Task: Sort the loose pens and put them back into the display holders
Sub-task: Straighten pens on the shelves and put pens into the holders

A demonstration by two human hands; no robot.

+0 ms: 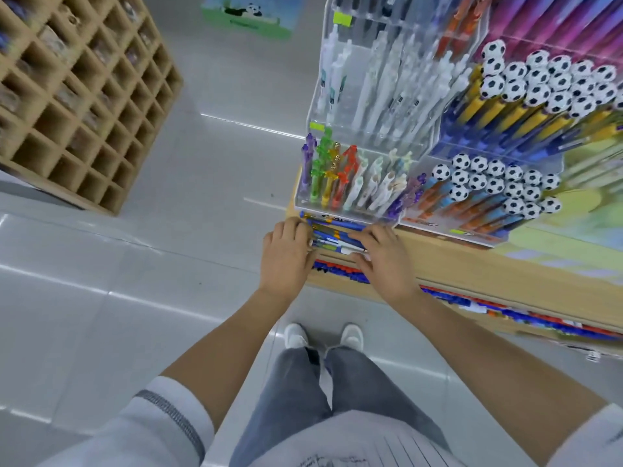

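Looking down at a shop shelf. Just below the middle of the frame, holding a bundle of loose pens at both ends: left hand curled round the left end, right hand with fingers laid over the top and thumb tucked under, so pinching the right end. Mostly blue barrels, some white and yellow, lying crosswise on the front lip of the wooden shelf, touching the foot of the clear display holder right above.

Judging by that: gathering and squaring up, sorting not yet done, nothing from this bundle dropped into a slot. Next, probably: lifting the bundle clear of the lip, turning it upright, matching by kind. Closest match for blue and yellow barrels seemingly the football-topped pens right of centre and again at upper right; calls for easing in between crowded tops without knocking neighbours. Leftmost compartments holding translucent coloured pens, purple through green, yellow and red, then pale ones; taller tier above with white pens.

Writing: lime price tags on the holder fronts, too blurred to read; dark print on the strip under the football tier, unreadable as well. Panda picture on a green-and-blue box at the top edge, no legible words. Wooden grid rack at upper left, contents blurred.
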